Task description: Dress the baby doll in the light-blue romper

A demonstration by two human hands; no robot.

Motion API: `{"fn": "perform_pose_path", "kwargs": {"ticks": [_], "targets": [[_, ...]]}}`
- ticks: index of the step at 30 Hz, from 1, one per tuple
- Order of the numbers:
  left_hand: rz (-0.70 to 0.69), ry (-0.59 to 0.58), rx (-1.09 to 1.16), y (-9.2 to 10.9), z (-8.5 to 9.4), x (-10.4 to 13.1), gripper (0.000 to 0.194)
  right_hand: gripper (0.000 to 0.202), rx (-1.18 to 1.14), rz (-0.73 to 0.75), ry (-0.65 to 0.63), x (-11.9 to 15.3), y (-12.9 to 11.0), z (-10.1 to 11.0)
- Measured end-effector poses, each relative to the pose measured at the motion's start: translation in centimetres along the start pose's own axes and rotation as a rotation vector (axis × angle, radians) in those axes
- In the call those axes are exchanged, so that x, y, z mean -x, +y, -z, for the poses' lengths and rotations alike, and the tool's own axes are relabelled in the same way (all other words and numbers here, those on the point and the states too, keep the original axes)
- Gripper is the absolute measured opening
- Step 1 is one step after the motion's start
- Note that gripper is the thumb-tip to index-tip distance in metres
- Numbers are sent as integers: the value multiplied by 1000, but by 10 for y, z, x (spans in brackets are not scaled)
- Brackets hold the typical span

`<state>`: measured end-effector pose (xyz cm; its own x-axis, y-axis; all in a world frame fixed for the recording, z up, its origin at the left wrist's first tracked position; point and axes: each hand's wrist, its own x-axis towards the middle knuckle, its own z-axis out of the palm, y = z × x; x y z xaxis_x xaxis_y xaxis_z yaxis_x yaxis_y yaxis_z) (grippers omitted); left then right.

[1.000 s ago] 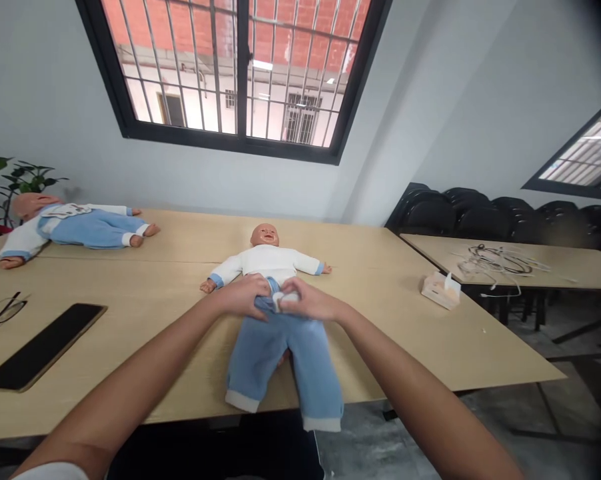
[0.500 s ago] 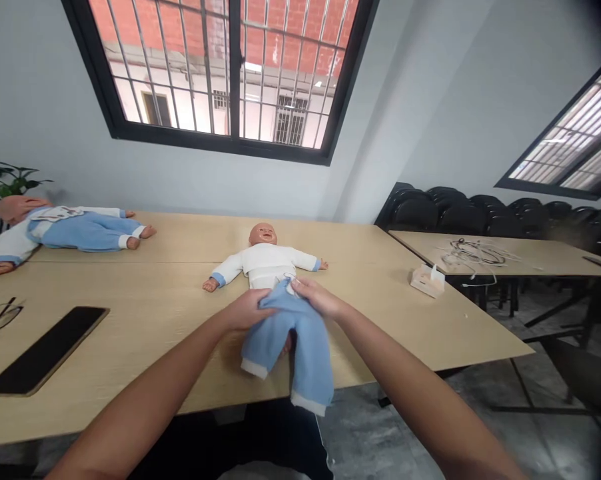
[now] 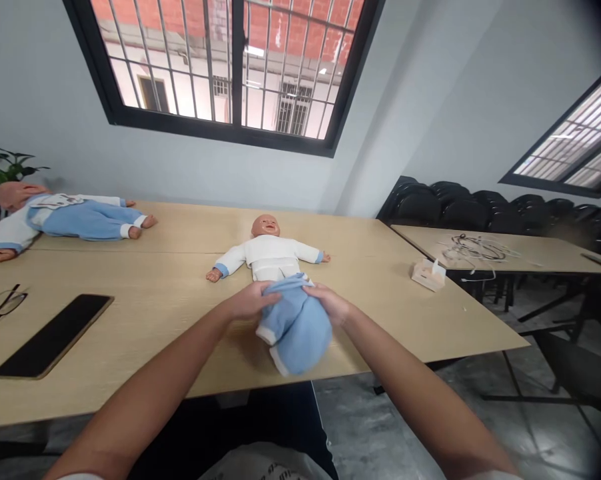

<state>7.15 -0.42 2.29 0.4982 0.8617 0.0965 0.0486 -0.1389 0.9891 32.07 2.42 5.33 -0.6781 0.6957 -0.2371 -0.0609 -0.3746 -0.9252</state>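
A baby doll in a white long-sleeved top with blue cuffs lies on its back, head toward the wall and arms spread. Light blue trousers with white cuffs are bunched over its lower body, hiding its legs. On the left of the waistband my left hand grips the cloth. My right hand is closed on the waistband's right side, its fingers partly covered by fabric. The trouser legs look folded together and slightly blurred.
Another doll in blue and white clothes lies at the far left of the table. Nearer are a black phone and glasses. A tissue box stands at right. Cables lie on another table, before stacked black chairs.
The trouser legs, spread and hanging past the table edge before, have swung up and bunched together nearer the doll. Both hands still grip the waistband. The view has shifted slightly.
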Motion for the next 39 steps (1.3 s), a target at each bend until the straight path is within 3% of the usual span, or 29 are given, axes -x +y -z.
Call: {"fn": "perform_pose_path", "kwargs": {"ticks": [4, 6, 9, 13, 16, 19, 21, 24, 26, 29, 32, 36, 39], "targets": [[-85, 41, 255, 2, -7, 0, 55, 65, -22, -56, -115, 10, 7, -16], [-80, 26, 271, 2, -10, 0, 58, 65, 16, -71, -116, 11, 7, -15], [-86, -69, 149, 4, -12, 3, 68, 60, 95, -45, -63, 14, 1, -7], [-43, -248, -173, 10, -16, 11, 90, 50, 259, -17, 22, 24, -9, -2], [-21, -240, -279, 11, -23, 15, 59, 45, 340, -9, 51, 32, -11, -3], [-50, -136, -184, 8, -27, 14, 39, 51, 307, 73, 63, 40, -5, -7], [-72, -110, -40, 7, -28, 12, 46, 59, 241, 175, 98, 44, 2, -11], [-86, -178, 269, 8, -31, 11, 58, 69, 145, 271, 124, 51, 12, -21], [-69, -221, 410, 9, -33, 11, 62, 72, 129, 239, 61, 56, 12, -29], [11, -209, 445, 6, -34, 13, 64, 71, 185, 137, -77, 60, 4, -37], [50, -256, 316, 4, -33, 15, 71, 65, 273, 74, -132, 61, -5, -37], [-18, -351, -76, 12, -35, 18, 85, 53, 257, 84, -86, 58, -4, -28], [-9, -279, -335, 19, -35, 21, 53, 51, 245, 118, -8, 58, 1, -20]]}}
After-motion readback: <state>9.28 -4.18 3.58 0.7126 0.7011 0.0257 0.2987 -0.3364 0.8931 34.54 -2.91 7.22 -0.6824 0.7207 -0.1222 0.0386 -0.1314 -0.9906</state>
